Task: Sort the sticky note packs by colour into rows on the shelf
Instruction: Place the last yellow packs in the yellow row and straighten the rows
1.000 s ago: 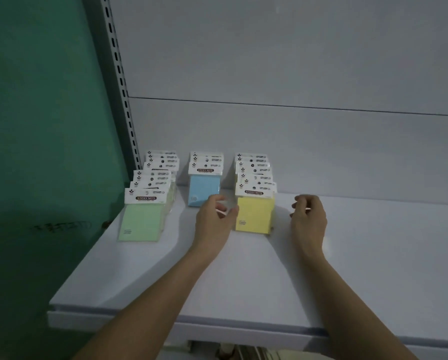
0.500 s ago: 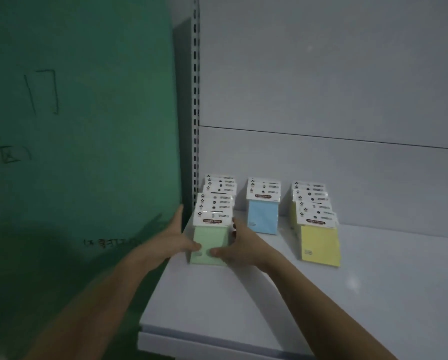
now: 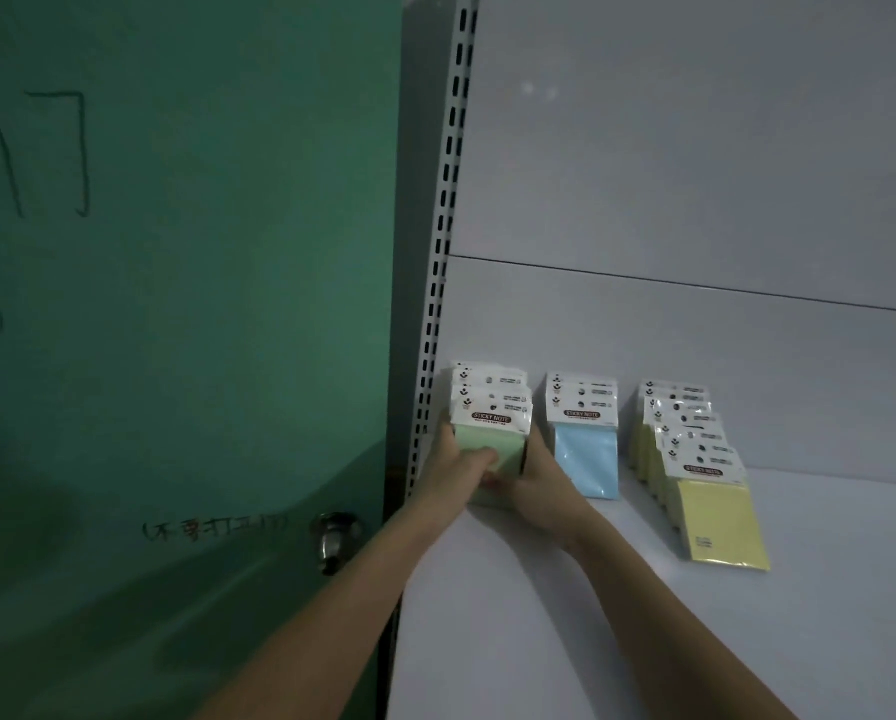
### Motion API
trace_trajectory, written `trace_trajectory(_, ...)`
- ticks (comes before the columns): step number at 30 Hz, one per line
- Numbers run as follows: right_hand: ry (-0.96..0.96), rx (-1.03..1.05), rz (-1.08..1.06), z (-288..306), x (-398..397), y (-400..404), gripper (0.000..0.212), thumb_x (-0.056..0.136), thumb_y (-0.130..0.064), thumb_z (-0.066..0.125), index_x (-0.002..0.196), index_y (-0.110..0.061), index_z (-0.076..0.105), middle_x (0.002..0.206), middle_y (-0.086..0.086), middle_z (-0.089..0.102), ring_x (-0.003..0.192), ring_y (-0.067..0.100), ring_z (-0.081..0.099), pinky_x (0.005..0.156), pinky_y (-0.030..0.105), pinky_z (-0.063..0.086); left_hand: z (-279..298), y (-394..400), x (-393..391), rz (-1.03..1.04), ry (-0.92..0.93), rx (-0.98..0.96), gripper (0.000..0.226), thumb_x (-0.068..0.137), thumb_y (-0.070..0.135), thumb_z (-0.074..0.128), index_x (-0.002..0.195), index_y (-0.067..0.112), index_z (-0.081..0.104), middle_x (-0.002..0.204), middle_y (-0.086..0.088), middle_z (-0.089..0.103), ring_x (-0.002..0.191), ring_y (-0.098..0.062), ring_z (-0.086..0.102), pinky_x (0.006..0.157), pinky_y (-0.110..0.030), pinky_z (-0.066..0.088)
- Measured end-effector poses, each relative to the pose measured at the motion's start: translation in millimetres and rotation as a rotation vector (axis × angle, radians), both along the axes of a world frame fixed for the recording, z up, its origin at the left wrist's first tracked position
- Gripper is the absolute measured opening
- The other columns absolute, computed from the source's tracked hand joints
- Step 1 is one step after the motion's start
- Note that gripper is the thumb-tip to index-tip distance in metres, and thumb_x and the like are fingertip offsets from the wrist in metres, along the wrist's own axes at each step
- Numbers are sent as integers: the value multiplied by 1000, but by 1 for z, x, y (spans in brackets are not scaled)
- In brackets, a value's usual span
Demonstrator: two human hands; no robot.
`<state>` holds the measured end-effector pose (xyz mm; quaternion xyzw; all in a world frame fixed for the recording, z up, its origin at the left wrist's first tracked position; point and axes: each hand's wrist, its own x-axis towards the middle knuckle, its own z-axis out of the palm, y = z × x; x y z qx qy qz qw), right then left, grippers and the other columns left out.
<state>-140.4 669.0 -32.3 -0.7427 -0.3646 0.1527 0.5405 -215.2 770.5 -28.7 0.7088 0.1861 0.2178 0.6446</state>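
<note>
Three rows of sticky note packs stand on the white shelf. The green row is at the far left by the upright, the blue row is in the middle, and the yellow row fans forward on the right. My left hand grips the left side and front of the green row. My right hand presses its right side, so both hands squeeze the green packs together. The lower part of the front green pack is hidden by my fingers.
A green door with a metal knob stands left of the shelf. A perforated white upright marks the shelf's left end. A white back panel rises behind the rows.
Both hands went from the yellow row to the green row and closed around it. The green packs have been pushed back into a tighter stack. My view swung left.
</note>
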Motion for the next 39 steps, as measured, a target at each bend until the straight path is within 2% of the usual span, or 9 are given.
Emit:
trace_trajectory(4, -12, 54, 26, 5, -6, 3, 70, 82, 14, 54, 122, -42, 45, 120, -15, 61, 111, -5, 59, 90, 17, 52, -6, 4, 2, 10, -58, -30, 60, 81, 14, 66, 134, 28, 41, 120, 11, 61, 104, 0, 58, 76, -15, 43)
trace_trajectory(8, -13, 122, 41, 5, -8, 8, 66, 82, 21, 49, 115, -36, 52, 116, -9, 64, 106, -4, 62, 84, 16, 52, -12, 10, 4, -42, -73, -71, 59, 80, 15, 69, 134, 24, 47, 117, 10, 65, 105, -3, 61, 83, -18, 46)
trace_trajectory(13, 23, 127, 28, -3, -3, 9, 63, 81, 21, 51, 117, -30, 49, 113, -7, 65, 104, 1, 65, 81, 18, 54, -23, 14, 13, -28, -32, 3, 72, 67, 13, 62, 133, 32, 45, 117, 12, 66, 107, -7, 62, 94, -33, 51)
trace_trajectory(16, 33, 95, -5, -9, 6, 10, 67, 80, 15, 59, 131, -24, 43, 120, -7, 63, 110, 7, 62, 88, 21, 54, -22, 14, 16, 3, -49, 13, 75, 70, 3, 57, 136, 34, 40, 119, 11, 63, 109, -8, 60, 89, -29, 50)
trace_trajectory(20, -5, 5, -37, -14, 7, 6, 72, 84, 6, 65, 142, -20, 31, 120, -16, 55, 109, -7, 53, 87, 3, 45, -19, 12, 10, 12, -58, -25, 75, 69, -3, 54, 135, 28, 38, 111, 12, 62, 103, -8, 59, 77, -23, 47)
trace_trajectory(25, 19, 41, 3, -9, 1, 1, 69, 84, 7, 65, 139, -20, 33, 115, -22, 53, 92, -27, 52, 74, 0, 44, -18, 9, 7, 24, -52, -8, 79, 62, 2, 55, 134, 31, 37, 114, 7, 63, 108, -13, 60, 82, -27, 49)
trace_trajectory(29, 26, 48, 63, -4, 0, -10, 72, 78, 4, 72, 129, -33, 36, 117, -21, 56, 101, -18, 55, 83, 9, 49, -13, 2, 2, 56, -76, -17, 77, 79, -7, 54, 138, 35, 32, 119, 5, 61, 104, -10, 60, 74, -22, 50)
trace_trajectory(33, 44, 21, -5, 7, 2, -25, 44, 85, -7, 68, 121, -21, 46, 115, -15, 57, 106, 0, 55, 78, 9, 45, -1, -11, -6, 134, -115, -13, 73, 86, -2, 56, 145, 30, 26, 128, 6, 58, 104, 0, 58, 77, -14, 42)
trace_trajectory(39, -78, 107, -356, 42, 32, -65, 49, 90, -7, 55, 138, -12, 45, 129, 1, 55, 108, 16, 59, 93, 31, 47, 38, -62, -14, 396, -451, 200, 52, 92, 8, 47, 139, 29, 39, 141, 16, 42, 126, 5, 40, 99, -10, 33)
